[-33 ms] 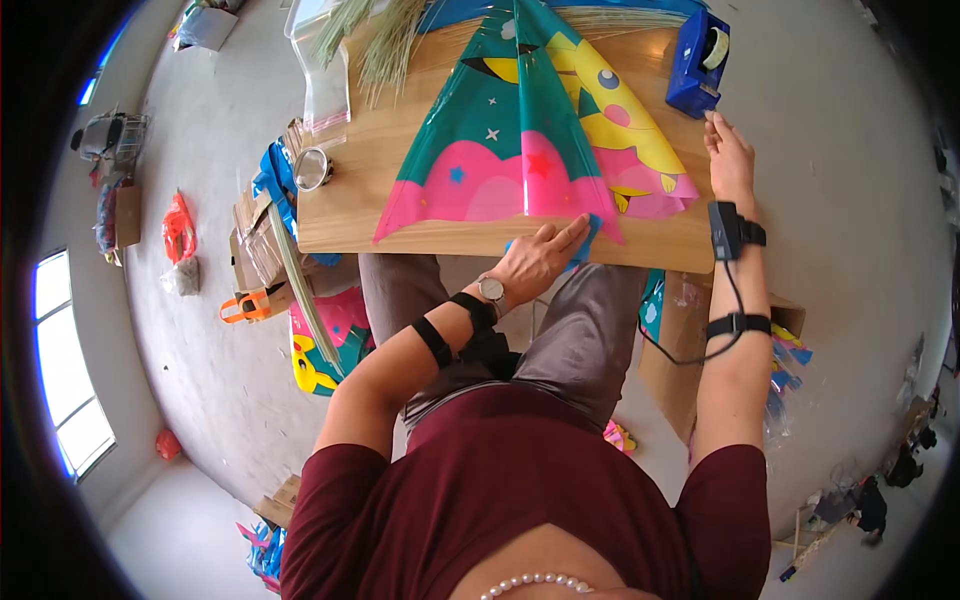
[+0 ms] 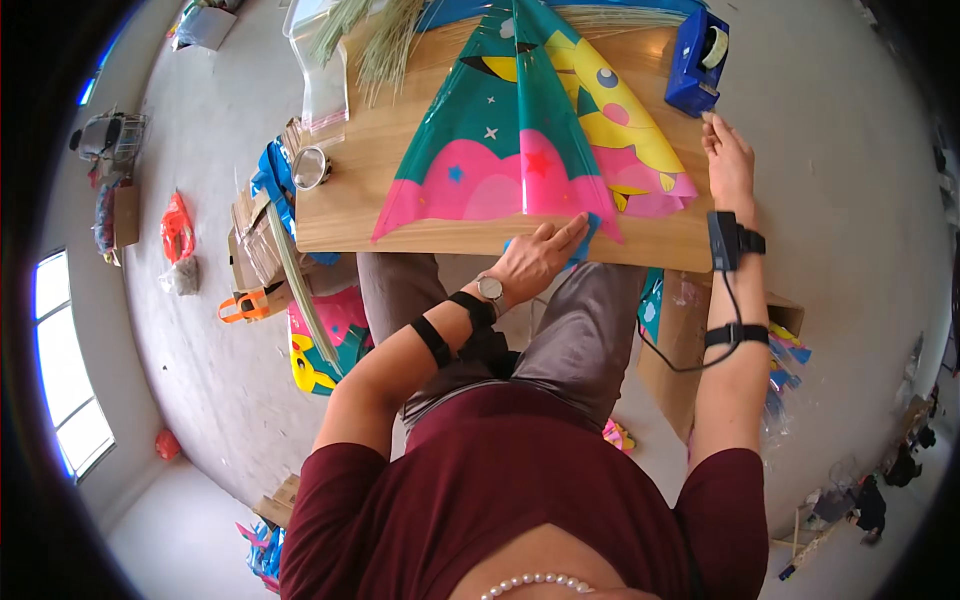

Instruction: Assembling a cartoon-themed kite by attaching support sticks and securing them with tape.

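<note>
Kite sheet: on counter, tip away from wearer.
Print: stars, white sparkles, pink cloud.
Left hand: fingers close together over blue piece, sheet's lower edge; grip unclear.
Right hand: fingers narrow, by tape dispenser; hold unclear.

No lettering or number could be read on the printed sheet across the worktop. The blue tape dispenser at far right and the watch dial showed nothing legible.

Right hand slightly nearer torso
</note>
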Demonstrator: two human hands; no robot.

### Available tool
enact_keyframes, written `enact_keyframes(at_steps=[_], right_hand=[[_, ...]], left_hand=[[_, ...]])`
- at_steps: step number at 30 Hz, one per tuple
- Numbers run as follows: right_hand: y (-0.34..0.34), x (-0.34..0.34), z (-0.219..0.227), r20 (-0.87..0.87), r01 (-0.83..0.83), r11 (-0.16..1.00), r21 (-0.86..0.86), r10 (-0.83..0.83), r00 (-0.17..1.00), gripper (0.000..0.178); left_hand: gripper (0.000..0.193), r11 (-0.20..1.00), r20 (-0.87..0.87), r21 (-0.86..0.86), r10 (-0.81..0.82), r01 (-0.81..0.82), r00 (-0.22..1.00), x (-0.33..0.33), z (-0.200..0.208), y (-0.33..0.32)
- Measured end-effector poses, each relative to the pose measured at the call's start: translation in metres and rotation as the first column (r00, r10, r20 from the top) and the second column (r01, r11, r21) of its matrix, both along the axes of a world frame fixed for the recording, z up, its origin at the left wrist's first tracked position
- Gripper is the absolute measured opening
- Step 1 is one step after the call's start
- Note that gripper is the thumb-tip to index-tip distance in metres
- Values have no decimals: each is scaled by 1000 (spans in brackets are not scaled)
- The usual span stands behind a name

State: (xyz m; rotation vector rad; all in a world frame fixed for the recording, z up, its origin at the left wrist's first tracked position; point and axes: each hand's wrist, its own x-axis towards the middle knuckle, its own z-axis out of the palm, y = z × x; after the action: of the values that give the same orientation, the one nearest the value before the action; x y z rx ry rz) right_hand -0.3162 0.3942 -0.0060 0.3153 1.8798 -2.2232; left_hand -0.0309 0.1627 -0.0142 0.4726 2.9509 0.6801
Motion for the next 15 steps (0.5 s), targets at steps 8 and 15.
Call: enact_keyframes(at_steps=[8, 15], right_hand=[[-13, 96, 17, 33, -77, 984, -159, 83, 996, 12], [-36, 159, 0, 118, -65, 993, -98, 77, 990, 12]], left_hand=[[71, 999, -24, 33, 20, -19, 1000, -3, -4, 1], [69, 999, -73, 18, 37, -36, 997, -4, -8, 3]])
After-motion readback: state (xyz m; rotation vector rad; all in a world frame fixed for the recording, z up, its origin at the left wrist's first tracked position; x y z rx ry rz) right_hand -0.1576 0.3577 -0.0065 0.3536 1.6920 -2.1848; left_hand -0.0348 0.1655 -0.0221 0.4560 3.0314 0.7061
